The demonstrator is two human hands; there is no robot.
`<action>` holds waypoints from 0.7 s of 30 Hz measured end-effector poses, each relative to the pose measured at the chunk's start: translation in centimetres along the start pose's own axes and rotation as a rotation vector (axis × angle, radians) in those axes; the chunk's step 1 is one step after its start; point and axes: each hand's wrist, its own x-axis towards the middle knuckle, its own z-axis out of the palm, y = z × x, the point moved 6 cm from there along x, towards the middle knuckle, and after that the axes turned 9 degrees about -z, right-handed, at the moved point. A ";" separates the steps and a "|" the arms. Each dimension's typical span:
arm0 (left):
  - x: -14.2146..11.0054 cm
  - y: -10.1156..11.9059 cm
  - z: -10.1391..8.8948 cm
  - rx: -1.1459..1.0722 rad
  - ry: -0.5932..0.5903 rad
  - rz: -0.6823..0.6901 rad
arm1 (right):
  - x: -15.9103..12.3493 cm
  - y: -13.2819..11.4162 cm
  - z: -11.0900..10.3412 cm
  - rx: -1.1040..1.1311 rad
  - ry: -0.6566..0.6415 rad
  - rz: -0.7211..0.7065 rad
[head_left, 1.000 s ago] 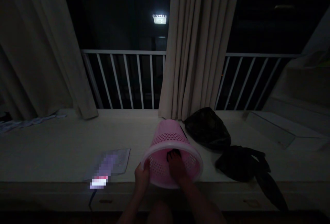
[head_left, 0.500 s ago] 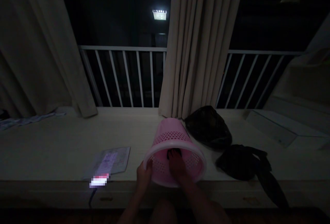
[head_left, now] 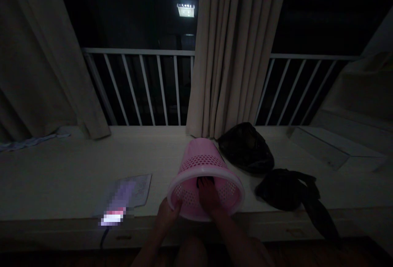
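Observation:
A pink perforated plastic basket (head_left: pixel 201 158) lies on its side on a pale window ledge (head_left: pixel 76 173), its mouth towards me. My left hand (head_left: pixel 167 213) grips the basket's rim at the lower left. My right hand (head_left: pixel 208 195) reaches inside the basket, fingers on something dark at the bottom that I cannot make out in the dim light.
Two dark bundles, one (head_left: pixel 245 148) behind the other (head_left: pixel 284 189), lie right of the basket. A paper (head_left: pixel 135 187) and a lit phone (head_left: pixel 112 218) with a cable sit to the left. Curtains (head_left: pixel 233 54) hang before a white railing (head_left: pixel 138 87). A white box (head_left: pixel 325 148) is far right.
The view has shifted slightly. My left hand has slid a little lower along the rim; my right hand stays inside the basket.

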 end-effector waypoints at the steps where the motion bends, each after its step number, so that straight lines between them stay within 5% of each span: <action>1: 0.0 -0.2 0.2 0.012 0.005 -0.008 | 0.0 0.0 0.0 -0.002 0.003 -0.003; 15: -0.7 0.0 0.4 -0.037 0.020 -0.055 | 0.2 0.3 0.9 -0.051 0.012 0.000; 21: -1.1 2.0 -3.9 -0.153 0.070 0.090 | 0.3 0.3 1.0 -0.051 0.025 0.013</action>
